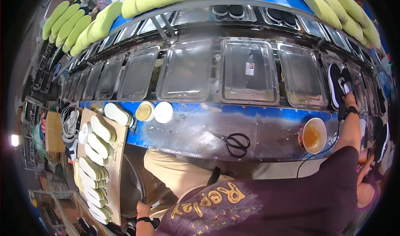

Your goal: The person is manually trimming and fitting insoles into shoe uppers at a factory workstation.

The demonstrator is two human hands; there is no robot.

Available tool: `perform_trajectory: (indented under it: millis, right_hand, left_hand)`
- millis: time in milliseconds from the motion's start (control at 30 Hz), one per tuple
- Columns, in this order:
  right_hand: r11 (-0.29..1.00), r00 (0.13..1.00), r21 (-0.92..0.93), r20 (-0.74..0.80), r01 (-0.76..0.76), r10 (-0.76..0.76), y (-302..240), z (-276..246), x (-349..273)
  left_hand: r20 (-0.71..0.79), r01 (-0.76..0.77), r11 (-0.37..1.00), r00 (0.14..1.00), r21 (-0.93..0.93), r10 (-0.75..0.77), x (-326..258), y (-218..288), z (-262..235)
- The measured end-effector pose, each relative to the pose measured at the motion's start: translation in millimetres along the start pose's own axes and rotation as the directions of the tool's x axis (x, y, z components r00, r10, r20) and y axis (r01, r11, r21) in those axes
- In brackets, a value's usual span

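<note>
At the far right, my right arm stretches across the bench and my right hand point(350, 99) closes on the heel end of a black slip-on shoe point(345, 81) with a white sole edge. Its mate point(334, 86) lies alongside on a clear tray. Down at the lower left, my left hand point(143, 209) is curled at the end of a curved dark rail point(139, 175), which looks like part of a chair; its fingers are partly hidden.
Clear plastic trays point(185, 71) line the conveyor behind the metal bench point(187, 129). Black-handled scissors point(236, 145) and a tub of amber paste point(313, 136) sit on the bench. Stacked white insoles point(92, 169) cover a board at left; green shoe-shaped pads point(183, 0) lie on the upper shelf.
</note>
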State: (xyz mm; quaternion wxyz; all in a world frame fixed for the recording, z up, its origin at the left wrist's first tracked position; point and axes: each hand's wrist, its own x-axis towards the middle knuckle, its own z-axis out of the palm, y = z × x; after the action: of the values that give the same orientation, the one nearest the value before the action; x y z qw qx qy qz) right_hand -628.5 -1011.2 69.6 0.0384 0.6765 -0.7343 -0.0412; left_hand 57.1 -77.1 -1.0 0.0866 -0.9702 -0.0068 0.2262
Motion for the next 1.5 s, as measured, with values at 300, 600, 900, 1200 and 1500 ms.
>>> perform_trajectory:
  millis: [300,600,900,1200,1500]
  right_hand:
    - [0.976,0.971,0.056,-0.129,0.211,-0.202,-171.3,-39.1,-116.1]
    - [0.659,0.767,0.393,-0.361,0.641,-0.531,-368.0,-117.5,-227.2]
    - [-0.48,-0.34,0.237,-0.455,0.844,-0.823,-568.3,-165.2,-556.5]
    - [-0.854,-0.774,0.33,-0.375,0.403,-0.51,-635.9,-88.2,-808.3]
    - [-0.509,-0.476,0.775,-0.309,0.376,-0.823,-607.0,-77.6,-710.2]
  left_hand:
    - [-0.168,0.035,0.999,0.985,0.032,-0.029,-7.6,7.0,19.9]
    - [-0.447,-0.098,0.995,0.89,0.0,0.088,-18.2,3.8,27.8]
    - [-0.712,-0.487,0.748,0.701,-0.451,0.027,-47.4,-26.7,22.0]
    - [-0.441,-0.436,0.068,0.891,-0.897,-0.104,-75.5,-48.4,-6.4]
    - [-0.208,-0.18,0.464,0.978,-0.867,-0.01,-23.1,-79.6,-39.5]
